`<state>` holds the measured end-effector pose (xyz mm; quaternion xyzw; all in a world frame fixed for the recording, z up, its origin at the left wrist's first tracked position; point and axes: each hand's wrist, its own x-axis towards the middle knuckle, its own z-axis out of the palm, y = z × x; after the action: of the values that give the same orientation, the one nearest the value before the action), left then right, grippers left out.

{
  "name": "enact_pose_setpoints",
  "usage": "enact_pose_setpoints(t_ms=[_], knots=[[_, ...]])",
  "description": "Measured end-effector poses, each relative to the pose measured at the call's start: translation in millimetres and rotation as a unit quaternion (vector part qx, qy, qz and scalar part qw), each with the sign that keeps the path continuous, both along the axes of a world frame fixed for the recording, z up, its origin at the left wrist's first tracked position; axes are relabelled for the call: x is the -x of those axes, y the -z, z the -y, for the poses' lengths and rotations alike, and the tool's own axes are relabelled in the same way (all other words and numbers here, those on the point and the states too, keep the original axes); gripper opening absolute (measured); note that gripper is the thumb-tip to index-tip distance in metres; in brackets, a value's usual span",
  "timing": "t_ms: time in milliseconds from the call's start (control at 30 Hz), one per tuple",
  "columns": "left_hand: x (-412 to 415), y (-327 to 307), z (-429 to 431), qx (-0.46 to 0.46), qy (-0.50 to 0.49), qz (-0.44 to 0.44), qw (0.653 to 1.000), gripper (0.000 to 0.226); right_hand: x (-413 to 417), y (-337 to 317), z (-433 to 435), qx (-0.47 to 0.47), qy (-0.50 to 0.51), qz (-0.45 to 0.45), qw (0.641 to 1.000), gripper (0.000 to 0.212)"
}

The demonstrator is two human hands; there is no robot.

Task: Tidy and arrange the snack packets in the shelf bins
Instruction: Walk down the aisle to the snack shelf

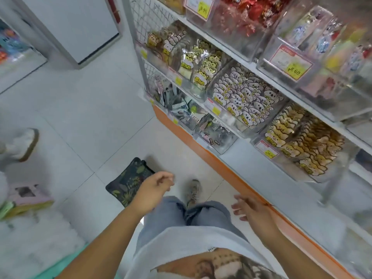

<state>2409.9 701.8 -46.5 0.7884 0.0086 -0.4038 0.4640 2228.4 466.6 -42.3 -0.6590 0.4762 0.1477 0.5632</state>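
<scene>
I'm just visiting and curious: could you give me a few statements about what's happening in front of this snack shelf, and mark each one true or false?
1. Both hands are empty. True: the left hand and the right hand hold no packet.
2. The right hand is reaching into the bin of brown tiger packets. False: it hangs low, in front of the orange shelf base, apart from every bin.
3. A dark leaf-patterned bag lies on the floor. True.
4. The bin of red-wrapped snacks sits on the lowest shelf. False: it is on the highest shelf in view.
5. The bins carry yellow price tags. True.
</scene>
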Motion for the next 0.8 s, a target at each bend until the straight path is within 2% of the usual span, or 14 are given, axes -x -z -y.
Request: enact_pose_setpoints(t_ms=[267,433,600,700,800], knots=[[-77.7,-3.9,-5.0,-0.006,0.018,0.018,1.000,0.021,-113.4,-4.2,12.8,-0.012,0.025,0.013,1.000,0.013],[-152.9,-4.9,-13.0,-0.029,0.055,0.037,0.997,0.017,-182.4,0.5,9.3,-0.010,0.010,0.020,1.000,0.012],[-250.9,8.8,-3.9,-0.024,0.157,0.060,0.985,0.017,-253.1,17.8,-5.5,0.022,-0.008,-0.006,1.000,0.018],[-331.5,33.3,-4.7,-0.057,0.214,0.049,0.974,0.012,-310.6,39.1,-18.8,0.069,-0.009,-0.022,0.997,0.027],[-419.2,59.3,-2.2,-0.122,0.352,0.073,0.925,0.017,-369.2,56.6,-31.7,0.086,0.044,-0.028,0.995,0.020]])
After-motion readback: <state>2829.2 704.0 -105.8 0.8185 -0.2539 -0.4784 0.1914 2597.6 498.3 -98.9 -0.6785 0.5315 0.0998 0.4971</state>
